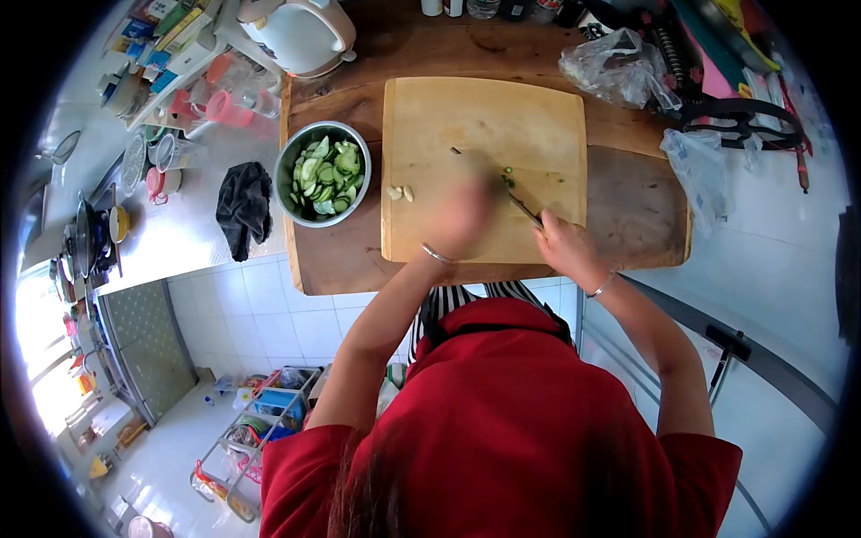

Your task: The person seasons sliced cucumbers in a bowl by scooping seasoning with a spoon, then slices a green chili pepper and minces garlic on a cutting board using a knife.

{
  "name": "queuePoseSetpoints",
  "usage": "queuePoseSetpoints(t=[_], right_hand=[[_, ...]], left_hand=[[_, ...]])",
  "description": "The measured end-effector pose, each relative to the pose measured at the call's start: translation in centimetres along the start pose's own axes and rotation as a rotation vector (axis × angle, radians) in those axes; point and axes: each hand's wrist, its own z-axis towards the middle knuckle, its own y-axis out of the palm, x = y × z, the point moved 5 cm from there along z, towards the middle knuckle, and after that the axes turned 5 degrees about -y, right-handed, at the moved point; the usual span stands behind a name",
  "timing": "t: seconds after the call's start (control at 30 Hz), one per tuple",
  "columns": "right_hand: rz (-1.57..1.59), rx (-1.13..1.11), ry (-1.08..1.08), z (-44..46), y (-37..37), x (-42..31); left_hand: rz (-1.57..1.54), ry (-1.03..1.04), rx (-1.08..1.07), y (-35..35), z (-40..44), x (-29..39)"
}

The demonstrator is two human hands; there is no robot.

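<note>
My right hand is wrapped round the handle of a knife over the wooden cutting board. The knife's dark blade runs up and left, passing behind a blurred patch over my left hand. That hand is low over the board beside the blade; its fingers are smeared, and whether they hold anything is hidden. Small green cut pieces lie by the blade. Peeled garlic cloves rest near the board's left edge. Left of the board, a metal bowl holds sliced cucumber.
A white electric kettle stands at the back left. A dark cloth lies on the counter left of the bowl. Clear plastic bags are at the back right, near black-handled items. A wire rack stands on the floor.
</note>
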Motion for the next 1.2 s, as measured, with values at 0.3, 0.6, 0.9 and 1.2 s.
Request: queuePoseSetpoints(t=[0.3,0.6,0.9,1.2], right_hand=[[0.056,-0.014,0.019,-1.0,-2.0,-1.0],[0.030,0.071,-0.026,-0.8,-1.0,-0.5],[-0.008,0.056,-0.031,0.5,1.1,-0.8],[0.021,-0.006,0.018,-0.1,0.6,-1.3]], left_hand=[[-0.103,-0.021,-0.010,-0.9,0.5,0.8],[-0.110,-0.033,0.017,-1.7,0.5,0.9],[-0.122,-0.009,0.045,-1.8,0.1,0.8],[-0.132,-0.112,0.027,-1.3,-0.3,0.2]])
